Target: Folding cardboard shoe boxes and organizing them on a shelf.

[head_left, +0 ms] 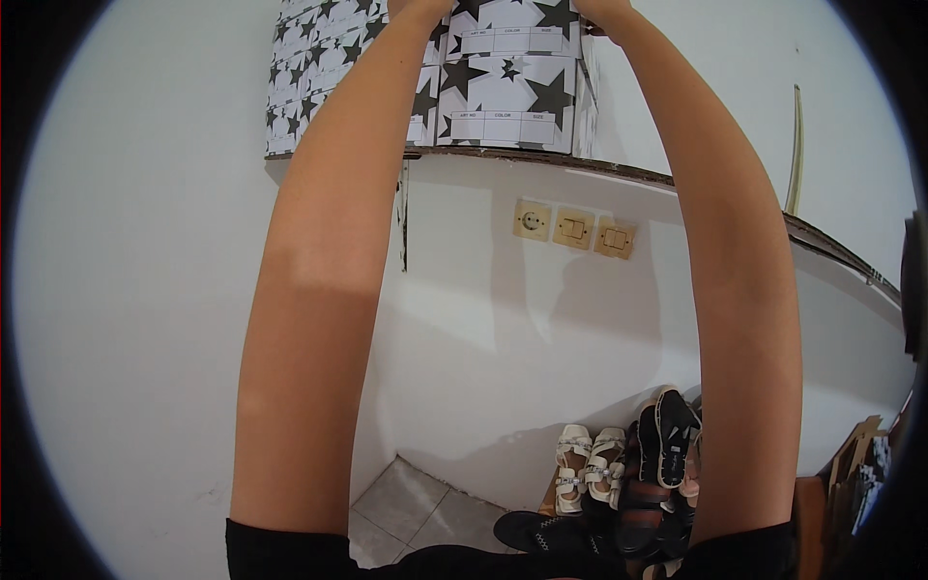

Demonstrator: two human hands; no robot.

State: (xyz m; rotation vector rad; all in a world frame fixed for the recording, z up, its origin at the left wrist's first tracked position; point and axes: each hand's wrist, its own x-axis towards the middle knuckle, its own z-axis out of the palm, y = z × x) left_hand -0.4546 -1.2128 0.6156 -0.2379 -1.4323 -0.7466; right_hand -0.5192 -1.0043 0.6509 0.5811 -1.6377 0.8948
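Both my arms reach up to a stack of white shoe boxes with black and grey stars, which stands on a wall shelf. At the upper edge, my left hand (418, 8) is at the left side of the upper shoe box (512, 41). My right hand (605, 14) is by that box's right side. The picture cuts off both hands, so their fingers and any grip are hidden. A lower shoe box (507, 95) rests on the shelf (619, 174) directly beneath. More star-patterned boxes (319, 68) are stacked to the left, partly behind my left forearm.
Below the shelf, a wall socket (532, 220) and two light switches (574, 229) sit in a row. On the lower right lie white sandals (572, 469), black shoes (667, 435) and other footwear. Grey floor tiles (406, 498) show in the corner. Folded cardboard (855, 445) leans at the far right.
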